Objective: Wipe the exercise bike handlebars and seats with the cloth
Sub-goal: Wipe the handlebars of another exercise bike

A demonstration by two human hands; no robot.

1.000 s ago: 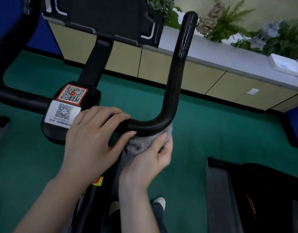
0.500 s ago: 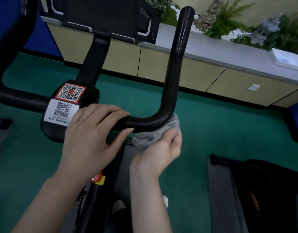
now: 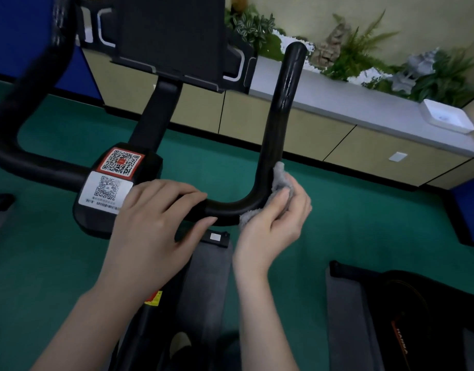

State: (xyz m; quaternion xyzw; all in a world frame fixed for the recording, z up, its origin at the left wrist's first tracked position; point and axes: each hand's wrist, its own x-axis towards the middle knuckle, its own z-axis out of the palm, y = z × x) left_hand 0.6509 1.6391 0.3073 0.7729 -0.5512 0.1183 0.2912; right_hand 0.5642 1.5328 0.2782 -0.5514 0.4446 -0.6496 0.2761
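red and white QR stickers (image 3: pixel 120 162) on bike's stem (image 3: pixel 96 223), orange lettering (image 3: pixel 402 341), perhaps HARMA, on neighbouring machine (image 3: pixel 431 298)

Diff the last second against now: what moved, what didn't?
The right hand, gripping the grey cloth, slid it round the handlebar bend, from under the curve up onto its outer side at the foot of the upright. Nothing was taken up or let go. The left hand kept gripping the horizontal bar beside the QR label.
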